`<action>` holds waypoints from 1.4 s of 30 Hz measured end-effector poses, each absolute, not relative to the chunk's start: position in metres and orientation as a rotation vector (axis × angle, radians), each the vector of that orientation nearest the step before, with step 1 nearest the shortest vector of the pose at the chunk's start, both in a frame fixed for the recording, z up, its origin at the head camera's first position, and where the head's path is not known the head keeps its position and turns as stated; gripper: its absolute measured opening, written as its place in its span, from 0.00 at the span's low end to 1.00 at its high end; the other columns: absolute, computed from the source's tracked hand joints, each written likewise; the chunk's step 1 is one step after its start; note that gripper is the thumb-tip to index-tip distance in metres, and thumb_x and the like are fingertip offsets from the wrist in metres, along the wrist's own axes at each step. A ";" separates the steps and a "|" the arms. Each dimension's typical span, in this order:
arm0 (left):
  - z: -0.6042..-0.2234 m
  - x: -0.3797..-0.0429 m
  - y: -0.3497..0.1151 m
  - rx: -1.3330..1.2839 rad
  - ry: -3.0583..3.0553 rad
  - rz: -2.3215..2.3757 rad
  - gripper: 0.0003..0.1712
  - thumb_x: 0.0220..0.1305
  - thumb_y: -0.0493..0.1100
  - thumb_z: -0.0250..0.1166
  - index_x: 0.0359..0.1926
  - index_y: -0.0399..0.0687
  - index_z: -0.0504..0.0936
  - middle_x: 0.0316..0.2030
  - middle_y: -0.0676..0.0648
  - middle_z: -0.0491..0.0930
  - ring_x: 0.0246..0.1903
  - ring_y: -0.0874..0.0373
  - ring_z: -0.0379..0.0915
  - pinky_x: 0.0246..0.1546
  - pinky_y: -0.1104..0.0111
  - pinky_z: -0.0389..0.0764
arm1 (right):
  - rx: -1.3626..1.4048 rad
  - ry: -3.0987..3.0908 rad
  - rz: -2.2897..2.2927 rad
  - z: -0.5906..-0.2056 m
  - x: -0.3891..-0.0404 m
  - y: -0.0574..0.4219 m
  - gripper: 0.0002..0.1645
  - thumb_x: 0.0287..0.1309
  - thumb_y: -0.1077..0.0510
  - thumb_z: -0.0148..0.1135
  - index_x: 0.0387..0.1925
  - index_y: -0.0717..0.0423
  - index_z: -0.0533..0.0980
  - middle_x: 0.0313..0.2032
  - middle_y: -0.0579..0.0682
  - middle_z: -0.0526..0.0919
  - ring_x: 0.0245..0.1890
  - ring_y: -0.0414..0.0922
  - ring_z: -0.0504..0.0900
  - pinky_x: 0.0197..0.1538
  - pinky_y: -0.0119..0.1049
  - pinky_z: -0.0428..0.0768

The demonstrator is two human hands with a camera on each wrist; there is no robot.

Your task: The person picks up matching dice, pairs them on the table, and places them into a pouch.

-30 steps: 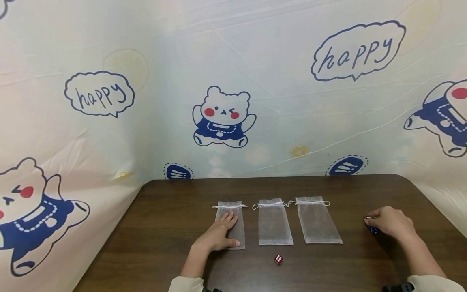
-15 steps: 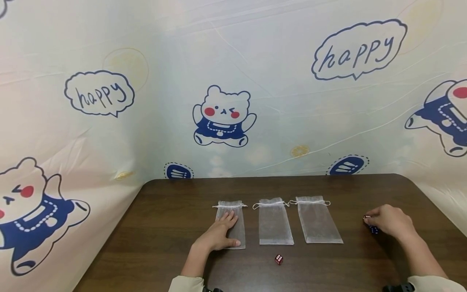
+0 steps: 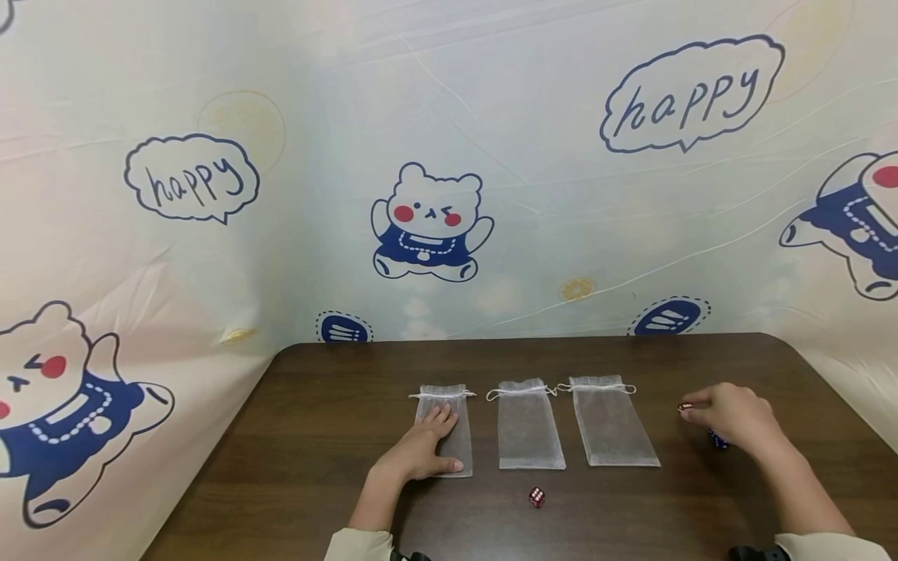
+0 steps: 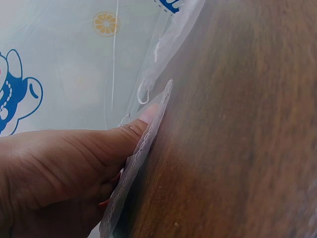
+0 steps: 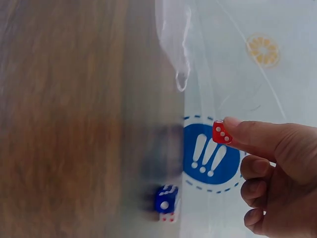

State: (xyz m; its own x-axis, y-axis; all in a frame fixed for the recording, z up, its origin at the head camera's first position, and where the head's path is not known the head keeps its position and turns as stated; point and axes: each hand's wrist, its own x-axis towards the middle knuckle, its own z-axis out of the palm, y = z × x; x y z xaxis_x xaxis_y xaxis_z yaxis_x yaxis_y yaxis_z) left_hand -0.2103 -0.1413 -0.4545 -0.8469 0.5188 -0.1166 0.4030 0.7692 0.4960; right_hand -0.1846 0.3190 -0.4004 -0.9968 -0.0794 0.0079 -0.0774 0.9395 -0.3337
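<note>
My left hand (image 3: 417, 454) rests with its fingers spread over the leftmost white organza drawstring bag (image 3: 460, 436). In the left wrist view, the thumb lies against the bag's edge. At the right side of the table my right hand (image 3: 740, 418) pinches a red die (image 5: 221, 133) between thumb and fingertips, raised off the surface. Under that hand, a blue die (image 5: 166, 199) sits on the table; a white die (image 5: 168, 217) with red pips shows right beside it in the right wrist view. Another red die (image 3: 536, 497) lies near the front middle.
The middle drawstring bag (image 3: 530, 436) and the right drawstring bag (image 3: 614, 432) lie flat in a row with the left one, their cords toward the back. A printed cloth backdrop (image 3: 533, 234) rises behind the dark wooden table (image 3: 316, 436).
My right hand has moved left and slightly away from the front with the red die, leaving the blue die behind on the table. The left hand has stayed on its bag.
</note>
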 end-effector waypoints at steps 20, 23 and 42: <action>-0.455 -0.211 -0.140 0.732 2.721 0.680 0.45 0.54 0.52 0.67 0.67 0.37 0.60 0.68 0.38 0.50 0.68 0.43 0.40 0.63 0.49 0.45 | -0.468 3.233 -0.552 -0.383 -0.177 0.263 0.10 0.48 0.55 0.68 0.34 0.53 0.85 0.27 0.47 0.85 0.33 0.51 0.82 0.37 0.53 0.70; -0.455 -0.211 -0.140 0.732 2.719 0.681 0.45 0.54 0.51 0.67 0.67 0.37 0.60 0.68 0.38 0.50 0.68 0.43 0.39 0.63 0.49 0.45 | -0.500 3.221 -0.565 -0.381 -0.175 0.256 0.09 0.48 0.55 0.68 0.34 0.53 0.85 0.27 0.45 0.85 0.31 0.48 0.81 0.35 0.48 0.70; -0.453 -0.210 -0.140 0.722 2.716 0.686 0.45 0.53 0.51 0.67 0.67 0.37 0.60 0.68 0.38 0.50 0.68 0.44 0.40 0.63 0.50 0.45 | -0.836 3.202 -0.502 -0.382 -0.168 0.209 0.07 0.44 0.56 0.70 0.30 0.48 0.85 0.26 0.37 0.84 0.28 0.38 0.78 0.33 0.46 0.69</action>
